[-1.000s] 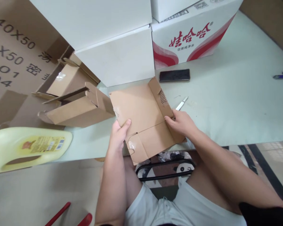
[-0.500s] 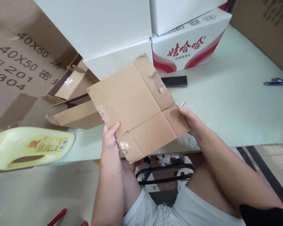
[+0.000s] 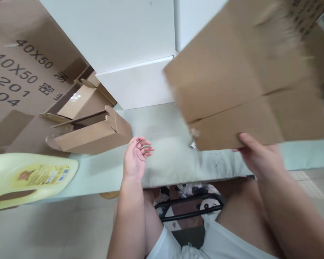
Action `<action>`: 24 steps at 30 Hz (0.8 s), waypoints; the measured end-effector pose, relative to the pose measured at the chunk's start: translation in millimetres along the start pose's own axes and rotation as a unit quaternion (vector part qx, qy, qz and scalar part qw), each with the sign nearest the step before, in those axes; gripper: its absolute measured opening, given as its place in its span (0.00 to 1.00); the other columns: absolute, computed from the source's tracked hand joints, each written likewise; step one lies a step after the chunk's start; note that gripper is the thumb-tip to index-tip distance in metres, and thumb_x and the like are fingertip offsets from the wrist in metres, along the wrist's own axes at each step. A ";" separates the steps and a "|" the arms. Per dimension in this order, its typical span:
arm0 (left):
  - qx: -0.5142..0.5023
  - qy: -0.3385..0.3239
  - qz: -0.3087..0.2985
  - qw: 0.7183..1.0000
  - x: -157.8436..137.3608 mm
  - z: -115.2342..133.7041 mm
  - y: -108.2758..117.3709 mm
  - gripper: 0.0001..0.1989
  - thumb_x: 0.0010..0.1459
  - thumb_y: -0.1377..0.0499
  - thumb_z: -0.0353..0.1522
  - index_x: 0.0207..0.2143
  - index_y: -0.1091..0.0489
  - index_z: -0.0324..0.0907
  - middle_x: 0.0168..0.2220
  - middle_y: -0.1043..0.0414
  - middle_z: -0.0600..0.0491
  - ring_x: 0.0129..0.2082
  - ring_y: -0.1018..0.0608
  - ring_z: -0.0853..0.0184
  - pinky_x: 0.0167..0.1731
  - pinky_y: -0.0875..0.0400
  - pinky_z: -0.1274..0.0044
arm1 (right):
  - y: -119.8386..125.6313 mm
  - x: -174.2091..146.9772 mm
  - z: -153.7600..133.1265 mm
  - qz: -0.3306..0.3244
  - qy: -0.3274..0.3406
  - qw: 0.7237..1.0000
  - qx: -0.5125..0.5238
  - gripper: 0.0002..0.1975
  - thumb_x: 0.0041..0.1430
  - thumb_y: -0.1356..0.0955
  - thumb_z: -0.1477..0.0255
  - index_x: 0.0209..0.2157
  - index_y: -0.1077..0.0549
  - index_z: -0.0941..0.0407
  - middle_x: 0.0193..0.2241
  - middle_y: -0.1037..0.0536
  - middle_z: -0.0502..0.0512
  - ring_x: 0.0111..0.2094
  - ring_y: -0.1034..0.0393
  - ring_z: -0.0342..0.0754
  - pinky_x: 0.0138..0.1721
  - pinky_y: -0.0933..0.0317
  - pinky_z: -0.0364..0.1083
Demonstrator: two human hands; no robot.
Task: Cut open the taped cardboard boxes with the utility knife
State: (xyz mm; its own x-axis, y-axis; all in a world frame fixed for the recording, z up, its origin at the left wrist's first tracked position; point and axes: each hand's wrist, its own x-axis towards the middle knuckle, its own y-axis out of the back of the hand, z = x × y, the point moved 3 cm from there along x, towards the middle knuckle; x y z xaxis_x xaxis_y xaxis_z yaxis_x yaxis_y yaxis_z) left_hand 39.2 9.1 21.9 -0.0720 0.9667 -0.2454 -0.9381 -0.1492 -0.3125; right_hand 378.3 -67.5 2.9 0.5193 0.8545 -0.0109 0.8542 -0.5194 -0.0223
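A flattened brown cardboard box [image 3: 226, 79], creased along its fold lines, is held up on the right. My right hand [image 3: 261, 154] pinches its lower edge, thumb on the near face and fingers behind. The far right part of the cardboard is smeared by motion. My left hand [image 3: 137, 154] hangs over the table edge with nothing in it, palm turned inward and fingers loosely bent apart. Just left of that hand stands a small open cardboard box [image 3: 91, 136].
White cartons [image 3: 135, 86] are stacked at the back of the pale green table [image 3: 162, 126]. On the left are a large printed brown carton [image 3: 16, 93], another small cardboard box [image 3: 78, 100] and a pale yellow jug [image 3: 43, 176] lying on its side. A black metal bar [image 3: 189, 212] shows between my knees.
My left hand has let go of the flattened box. My right hand has carried it to the right, closer to the camera, where it covers the red-lettered white carton and the phone.
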 end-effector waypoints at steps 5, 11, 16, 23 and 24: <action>0.004 -0.018 -0.006 1.000 -7.2 17.8 13.5 0.18 0.44 0.32 0.44 0.30 0.30 0.42 0.24 0.25 0.57 0.22 0.21 0.70 0.22 0.28 0.82 | 75.1 2.0 -36.2 0.292 0.057 0.952 -0.070 0.15 0.50 0.22 0.60 0.40 0.25 0.41 0.55 0.21 0.52 0.58 0.26 0.65 0.54 0.27 0.69; -0.010 -0.037 0.013 0.999 -11.2 29.9 27.0 0.17 0.42 0.32 0.44 0.26 0.30 0.41 0.22 0.26 0.57 0.20 0.22 0.71 0.21 0.29 0.82 | 89.1 110.9 -91.4 0.294 0.060 0.945 -0.130 0.14 0.51 0.25 0.71 0.34 0.33 0.49 0.47 0.22 0.59 0.54 0.24 0.63 0.57 0.28 0.65; -0.028 -0.039 0.022 0.999 -12.7 34.2 43.0 0.16 0.42 0.32 0.43 0.25 0.30 0.41 0.22 0.26 0.56 0.20 0.22 0.70 0.21 0.29 0.81 | 51.9 125.3 -91.3 0.159 -0.022 0.976 -0.144 0.13 0.51 0.23 0.72 0.31 0.31 0.49 0.29 0.26 0.51 0.39 0.23 0.53 0.51 0.25 0.62; -0.086 -0.078 0.068 0.991 -2.1 34.1 86.9 0.16 0.42 0.33 0.43 0.24 0.31 0.42 0.20 0.30 0.57 0.19 0.26 0.72 0.19 0.32 0.82 | -62.2 56.0 -41.9 -0.026 -0.066 0.987 -0.147 0.13 0.48 0.23 0.65 0.34 0.26 0.51 0.32 0.22 0.53 0.37 0.22 0.50 0.36 0.23 0.50; -0.099 -0.086 0.073 0.989 -0.7 35.2 92.9 0.15 0.43 0.33 0.43 0.24 0.31 0.42 0.20 0.31 0.57 0.18 0.26 0.72 0.19 0.33 0.82 | -86.4 50.4 -41.2 -0.073 -0.053 0.983 -0.159 0.14 0.49 0.23 0.64 0.35 0.26 0.51 0.33 0.22 0.52 0.39 0.22 0.51 0.36 0.23 0.50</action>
State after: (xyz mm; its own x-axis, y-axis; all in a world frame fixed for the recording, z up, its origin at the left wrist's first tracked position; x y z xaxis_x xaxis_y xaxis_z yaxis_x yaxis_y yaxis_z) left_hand -59.8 1.9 25.4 -0.2747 0.9502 -0.1474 -0.8297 -0.3117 -0.4630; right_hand 331.6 20.4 45.5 0.3991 0.9068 -0.1355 0.8929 -0.3508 0.2822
